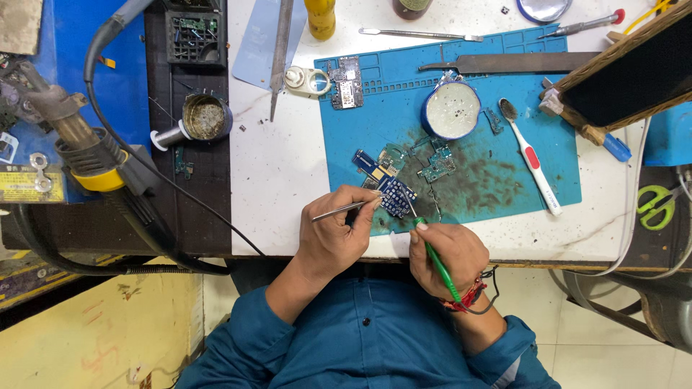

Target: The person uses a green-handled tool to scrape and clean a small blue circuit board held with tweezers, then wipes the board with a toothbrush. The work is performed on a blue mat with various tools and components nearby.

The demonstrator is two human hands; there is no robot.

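Honestly, my left hand [333, 238], clamped on tweezers [344, 209], hid part of the small blue circuit board [395, 196] on the teal mat [519, 180]; my right hand [448, 253] gripped a green-handled soldering iron [437, 261], its tip hard to see, toothbrush [532, 160] nearby.

The person wears a blue shirt [367, 338] with long sleeves. The sleeves are pushed up, so both arms are bare below the elbows. Small dark buttons run down the front of the shirt (two can be seen). On the right wrist sits a band of red threads [467, 297] with a thin black string.
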